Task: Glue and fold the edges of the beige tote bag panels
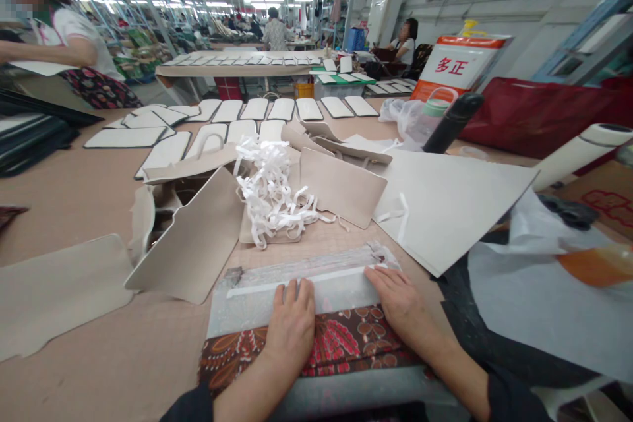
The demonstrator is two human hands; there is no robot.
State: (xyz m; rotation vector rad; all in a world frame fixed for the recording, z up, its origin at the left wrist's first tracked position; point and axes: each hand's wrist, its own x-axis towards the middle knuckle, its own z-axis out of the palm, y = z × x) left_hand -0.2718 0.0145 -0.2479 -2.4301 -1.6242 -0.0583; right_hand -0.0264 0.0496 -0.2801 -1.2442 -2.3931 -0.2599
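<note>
**White strip (339, 275) and patterned cloth (341, 341) at the near edge of the worktop (99, 204)**

The strip runs crosswise over a pale grey sheet (237, 321); the brown-and-red cloth lies along the strip's near side. Both hands are flat and unclenched: the left hand (291, 320) rests its fingertips about the strip's middle, the right hand (398, 297) its fingers at the right end. Just beyond the sheet sits a tangle of white ribbon (271, 191), between an upright beige bag piece (192, 244) on the left and a flat beige flap (341, 184) on the right. Toward the right edge spreads a large pale sheet (455, 201). Dark-edged white panels (230, 110) line the far edge.
</note>
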